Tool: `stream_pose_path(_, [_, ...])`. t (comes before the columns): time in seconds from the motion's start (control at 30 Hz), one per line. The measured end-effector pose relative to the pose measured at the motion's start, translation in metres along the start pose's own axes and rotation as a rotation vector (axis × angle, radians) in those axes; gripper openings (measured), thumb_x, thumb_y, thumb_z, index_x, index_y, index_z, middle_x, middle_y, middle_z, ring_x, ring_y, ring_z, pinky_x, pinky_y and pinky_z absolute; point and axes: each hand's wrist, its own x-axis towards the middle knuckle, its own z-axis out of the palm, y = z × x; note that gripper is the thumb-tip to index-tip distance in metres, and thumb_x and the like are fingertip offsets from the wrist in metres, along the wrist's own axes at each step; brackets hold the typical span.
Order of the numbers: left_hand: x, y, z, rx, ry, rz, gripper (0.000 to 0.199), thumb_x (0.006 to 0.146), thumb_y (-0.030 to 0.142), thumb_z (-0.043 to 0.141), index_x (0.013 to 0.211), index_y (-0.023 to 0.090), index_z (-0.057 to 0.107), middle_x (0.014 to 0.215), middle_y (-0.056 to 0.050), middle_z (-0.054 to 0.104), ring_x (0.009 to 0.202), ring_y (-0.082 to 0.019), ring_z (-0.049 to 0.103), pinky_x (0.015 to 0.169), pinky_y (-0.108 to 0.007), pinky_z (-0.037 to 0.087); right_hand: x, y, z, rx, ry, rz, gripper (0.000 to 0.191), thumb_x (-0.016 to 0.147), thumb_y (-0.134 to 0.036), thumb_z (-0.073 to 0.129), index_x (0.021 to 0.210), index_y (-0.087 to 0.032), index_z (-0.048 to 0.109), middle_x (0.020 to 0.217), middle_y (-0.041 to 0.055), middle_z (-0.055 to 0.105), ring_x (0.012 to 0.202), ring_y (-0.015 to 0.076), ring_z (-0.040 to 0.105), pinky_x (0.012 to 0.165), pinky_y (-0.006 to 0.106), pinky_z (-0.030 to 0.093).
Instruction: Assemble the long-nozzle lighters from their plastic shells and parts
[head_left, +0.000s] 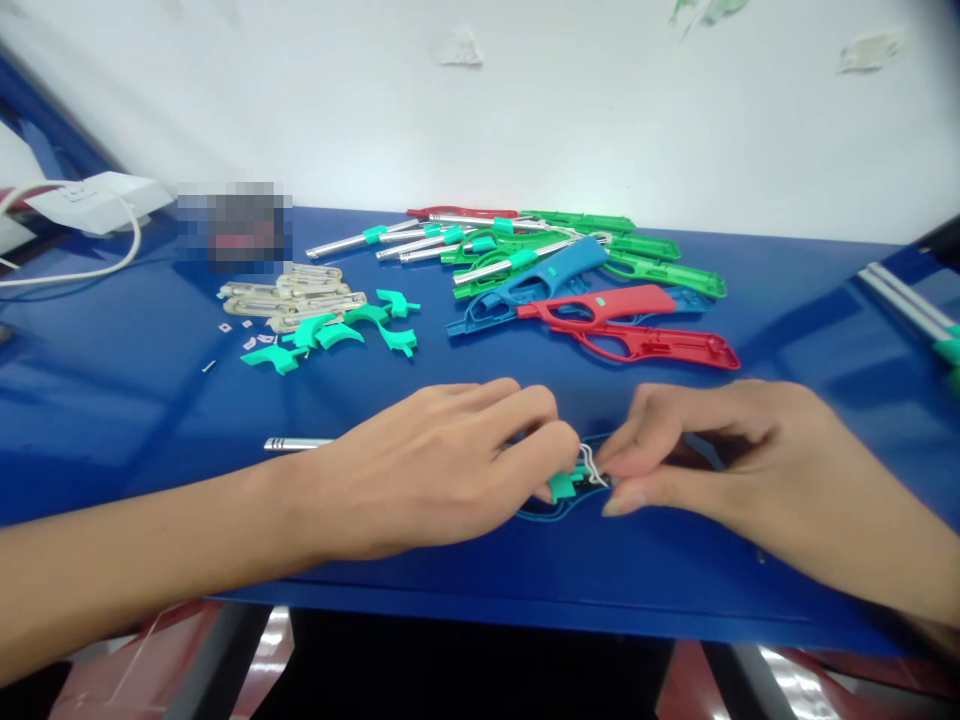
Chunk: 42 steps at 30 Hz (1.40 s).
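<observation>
Near the table's front edge lies a partly built gas lighter: a blue handle shell (551, 515), a silver tube (296, 444) to the left, a green trigger (564, 487) and looped white wires (589, 460). My left hand (442, 460) lies over it, palm down, its curled fingers closed on it; most of the lighter's middle is hidden beneath. From the right comes my right hand (720, 450), thumb and forefinger pinched at the white wires and a small dark piece beside the trigger.
Behind my hands lie red shells (652, 345), a blue shell (547, 275), green shells (667, 270) and silver tubes (367, 238). Green triggers (341, 335), clear fuel tanks (300, 295) and a screw (209, 366) sit left. A white cable (112, 265) is far left; more tubes (911, 300) far right.
</observation>
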Motion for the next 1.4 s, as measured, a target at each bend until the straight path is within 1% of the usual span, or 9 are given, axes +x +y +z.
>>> stream_pose_path(0.17, [0.001, 0.000, 0.001, 0.019, -0.009, 0.003, 0.037, 0.116, 0.015, 0.033, 0.100, 0.016, 0.067, 0.096, -0.003, 0.067, 0.079, -0.015, 0.060, 0.070, -0.024, 0.052, 0.006, 0.002, 0.001, -0.023, 0.017, -0.097, 0.033, 0.077, -0.063, 0.089, 0.070, -0.032, 0.080, 0.080, -0.0010, 0.078, 0.070, 0.0178, 0.071, 0.056, 0.028, 0.049])
stream_pose_path(0.3, [-0.001, -0.001, 0.001, 0.018, -0.024, 0.000, 0.038, 0.114, 0.013, 0.033, 0.101, 0.015, 0.068, 0.096, -0.004, 0.067, 0.079, -0.015, 0.059, 0.068, -0.025, 0.050, 0.008, 0.006, 0.000, -0.120, 0.029, -0.222, 0.032, 0.086, -0.060, 0.085, 0.072, -0.031, 0.080, 0.078, -0.0020, 0.070, 0.068, 0.0142, 0.063, 0.054, 0.028, 0.042])
stream_pose_path(0.47, [0.002, 0.001, -0.003, -0.040, -0.070, -0.042, 0.038, 0.113, 0.012, 0.034, 0.098, 0.018, 0.069, 0.097, -0.001, 0.067, 0.077, -0.015, 0.058, 0.065, -0.028, 0.043, 0.005, 0.009, -0.002, -0.196, 0.011, -0.270, 0.028, 0.093, -0.055, 0.080, 0.077, -0.032, 0.081, 0.083, -0.0015, 0.069, 0.067, 0.0129, 0.061, 0.054, 0.029, 0.042])
stream_pose_path(0.53, [0.006, 0.003, -0.005, -0.161, -0.121, -0.158, 0.031, 0.112, 0.018, 0.040, 0.094, 0.020, 0.065, 0.093, 0.002, 0.065, 0.074, -0.013, 0.057, 0.067, -0.028, 0.042, 0.004, 0.009, -0.002, -0.200, 0.000, -0.262, 0.027, 0.092, -0.055, 0.081, 0.077, -0.032, 0.081, 0.083, -0.0015, 0.070, 0.067, 0.0131, 0.062, 0.053, 0.028, 0.042])
stream_pose_path(0.67, [0.012, 0.006, -0.010, -0.483, -0.222, -0.496, 0.020, 0.106, 0.031, 0.057, 0.088, 0.022, 0.057, 0.081, 0.009, 0.059, 0.068, -0.010, 0.054, 0.070, -0.027, 0.039, 0.003, 0.009, -0.003, -0.174, -0.022, -0.227, 0.023, 0.089, -0.054, 0.084, 0.078, -0.034, 0.080, 0.081, -0.0036, 0.069, 0.063, 0.0108, 0.060, 0.052, 0.027, 0.043])
stream_pose_path(0.9, [0.012, 0.006, -0.010, -0.607, -0.233, -0.606, 0.020, 0.100, 0.041, 0.062, 0.088, 0.025, 0.058, 0.077, 0.010, 0.058, 0.068, -0.010, 0.053, 0.068, -0.027, 0.037, 0.000, 0.013, -0.004, -0.157, -0.059, -0.182, 0.016, 0.088, -0.051, 0.086, 0.082, -0.036, 0.082, 0.085, -0.0042, 0.072, 0.066, 0.0124, 0.064, 0.053, 0.028, 0.045])
stream_pose_path(1.1, [0.011, 0.004, -0.011, -0.587, -0.256, -0.541, 0.017, 0.102, 0.039, 0.054, 0.093, 0.025, 0.059, 0.087, 0.007, 0.063, 0.072, -0.012, 0.055, 0.071, -0.029, 0.038, -0.002, 0.016, -0.005, -0.138, -0.092, -0.154, 0.012, 0.090, -0.046, 0.085, 0.084, -0.037, 0.080, 0.086, -0.0068, 0.072, 0.071, 0.0109, 0.065, 0.060, 0.026, 0.046])
stream_pose_path(1.3, [0.004, 0.003, -0.010, -0.277, -0.211, -0.216, 0.043, 0.109, 0.022, 0.027, 0.097, 0.023, 0.068, 0.099, 0.000, 0.065, 0.078, -0.014, 0.054, 0.071, -0.028, 0.039, 0.000, 0.018, -0.003, -0.149, -0.104, -0.159, 0.016, 0.089, -0.049, 0.085, 0.085, -0.035, 0.078, 0.086, -0.0063, 0.073, 0.072, 0.0131, 0.066, 0.061, 0.029, 0.046])
stream_pose_path(1.4, [0.002, 0.001, -0.009, -0.268, -0.198, -0.197, 0.042, 0.109, 0.021, 0.029, 0.098, 0.023, 0.070, 0.098, 0.000, 0.064, 0.076, -0.013, 0.054, 0.069, -0.027, 0.039, 0.001, 0.017, -0.003, -0.148, -0.103, -0.188, 0.015, 0.090, -0.048, 0.084, 0.084, -0.035, 0.079, 0.086, -0.0054, 0.073, 0.072, 0.0138, 0.066, 0.061, 0.029, 0.047])
